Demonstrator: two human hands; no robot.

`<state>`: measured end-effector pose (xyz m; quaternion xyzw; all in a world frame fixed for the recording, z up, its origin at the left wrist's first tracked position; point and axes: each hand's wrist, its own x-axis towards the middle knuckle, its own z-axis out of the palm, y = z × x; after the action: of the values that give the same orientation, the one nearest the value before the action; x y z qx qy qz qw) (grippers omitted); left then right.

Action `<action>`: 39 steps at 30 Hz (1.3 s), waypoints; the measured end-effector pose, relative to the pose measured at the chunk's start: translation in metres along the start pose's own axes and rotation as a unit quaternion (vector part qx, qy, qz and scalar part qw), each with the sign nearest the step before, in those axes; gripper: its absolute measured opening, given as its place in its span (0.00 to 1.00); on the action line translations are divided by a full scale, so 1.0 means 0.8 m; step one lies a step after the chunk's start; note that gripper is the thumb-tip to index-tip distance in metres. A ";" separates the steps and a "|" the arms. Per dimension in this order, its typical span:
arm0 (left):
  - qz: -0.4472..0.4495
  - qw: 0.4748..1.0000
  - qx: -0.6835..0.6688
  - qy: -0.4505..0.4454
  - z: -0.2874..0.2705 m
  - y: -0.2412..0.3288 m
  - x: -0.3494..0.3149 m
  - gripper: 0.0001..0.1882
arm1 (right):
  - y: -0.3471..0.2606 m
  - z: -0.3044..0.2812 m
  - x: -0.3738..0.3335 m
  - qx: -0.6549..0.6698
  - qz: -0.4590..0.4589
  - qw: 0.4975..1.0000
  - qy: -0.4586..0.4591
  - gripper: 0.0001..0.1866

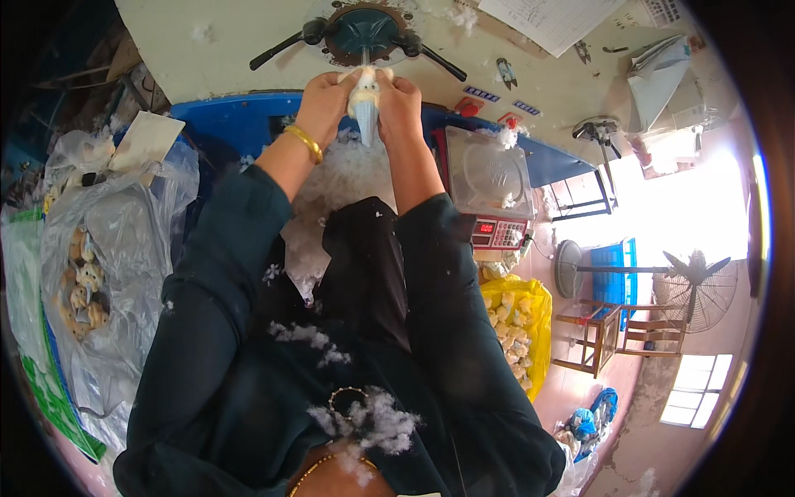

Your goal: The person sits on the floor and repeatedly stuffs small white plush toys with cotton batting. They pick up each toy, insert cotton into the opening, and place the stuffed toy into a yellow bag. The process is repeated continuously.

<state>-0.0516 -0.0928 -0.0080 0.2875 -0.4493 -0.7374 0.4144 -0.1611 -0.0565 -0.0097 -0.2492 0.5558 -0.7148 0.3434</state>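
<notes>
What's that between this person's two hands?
In the head view, a small cream plush toy with a pale-blue lower part lies between the left hand and the right hand, held by both.

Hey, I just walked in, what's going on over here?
A person's left hand and right hand both grip a small cream-and-blue plush piece at the thin nozzle of a bench machine. White fluff lies below and clings to the dark clothing. More plush pieces sit in a clear bag on the left and a yellow bag on the right.
</notes>
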 end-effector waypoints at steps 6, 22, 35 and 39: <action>0.076 0.984 0.156 -0.031 0.011 0.009 -0.098 0.26 | 0.002 -0.028 -0.049 -0.176 -0.129 0.976 -0.008 0.12; 0.234 0.907 0.296 -0.190 -0.030 -0.005 -0.112 0.38 | 0.012 -0.027 -0.112 -0.232 -0.237 0.943 -0.009 0.15; 0.098 0.944 0.206 -0.240 0.010 -0.010 -0.130 0.37 | -0.048 -0.070 -0.129 -0.313 -0.208 0.906 -0.196 0.32; 0.145 0.928 0.286 -0.188 -0.029 0.011 -0.134 0.36 | -0.024 -0.026 -0.137 -0.466 -0.358 0.802 -0.107 0.33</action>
<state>0.0226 -0.0118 -0.0044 0.1821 -0.7477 -0.5500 0.3246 -0.1101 0.0435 0.0060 -0.6350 0.6530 -0.4111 -0.0368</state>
